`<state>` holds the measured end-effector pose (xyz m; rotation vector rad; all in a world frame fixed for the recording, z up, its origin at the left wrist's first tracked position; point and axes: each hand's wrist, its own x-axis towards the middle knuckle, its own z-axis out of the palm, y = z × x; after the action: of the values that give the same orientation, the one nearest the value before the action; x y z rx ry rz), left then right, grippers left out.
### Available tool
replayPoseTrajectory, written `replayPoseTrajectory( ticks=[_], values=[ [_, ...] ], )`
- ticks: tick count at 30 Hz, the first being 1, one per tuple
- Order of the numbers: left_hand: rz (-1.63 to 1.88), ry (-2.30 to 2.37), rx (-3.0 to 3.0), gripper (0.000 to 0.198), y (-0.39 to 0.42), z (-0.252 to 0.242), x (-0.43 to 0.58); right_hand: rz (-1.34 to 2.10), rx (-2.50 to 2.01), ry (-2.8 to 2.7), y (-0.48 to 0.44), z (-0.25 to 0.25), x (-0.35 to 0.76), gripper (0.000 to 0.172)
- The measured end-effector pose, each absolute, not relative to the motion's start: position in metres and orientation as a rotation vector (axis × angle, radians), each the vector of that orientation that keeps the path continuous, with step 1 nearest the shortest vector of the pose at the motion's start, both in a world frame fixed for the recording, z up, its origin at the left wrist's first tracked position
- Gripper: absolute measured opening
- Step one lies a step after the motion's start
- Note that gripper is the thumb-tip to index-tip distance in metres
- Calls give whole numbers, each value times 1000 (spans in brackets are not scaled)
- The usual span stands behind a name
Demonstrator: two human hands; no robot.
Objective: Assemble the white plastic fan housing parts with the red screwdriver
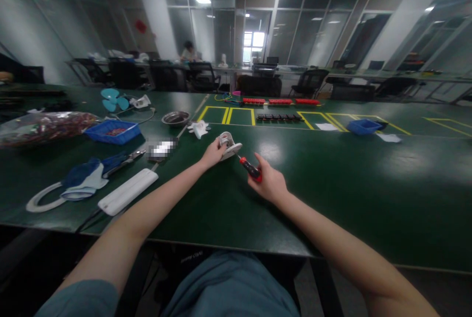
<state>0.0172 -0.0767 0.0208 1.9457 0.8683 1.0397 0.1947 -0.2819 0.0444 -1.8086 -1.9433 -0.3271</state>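
Observation:
My left hand (213, 154) grips a small white plastic part (231, 149) with a flat round base, tilted above the green table. In my right hand (270, 180) is a screwdriver (251, 168) with a red and black handle. Its tip points up and left towards the base of the white part; whether the two touch I cannot tell. Just beyond my left hand lie white pieces (199, 129), too blurred to name. Farther left are light-blue fan blades (114, 100) beside another white part with a cord (141, 102).
On the left stand a white power strip (128, 191), a blue tray (112, 132), a metal bowl (176, 119) and a bag of small parts (46, 128). Red strips (279, 102), a black strip (279, 118) and a second blue tray (363, 127) lie farther back. A person (189, 52) sits in the background.

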Motion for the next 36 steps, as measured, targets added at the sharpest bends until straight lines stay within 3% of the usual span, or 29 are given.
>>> replayPoseTrajectory(
  ticks=[6, 21, 36],
  values=[
    [1027, 887, 1980, 37, -80, 24, 15, -248, -1811, -1992, -283, 46, 194, 63],
    [1015, 852, 1923, 38, -79, 25, 14, -256, -1751, -1944, -282, 46, 194, 69],
    [1034, 867, 1918, 41, -82, 28, 15, -259, -1777, -2014, -283, 45, 195, 61]
  ],
)
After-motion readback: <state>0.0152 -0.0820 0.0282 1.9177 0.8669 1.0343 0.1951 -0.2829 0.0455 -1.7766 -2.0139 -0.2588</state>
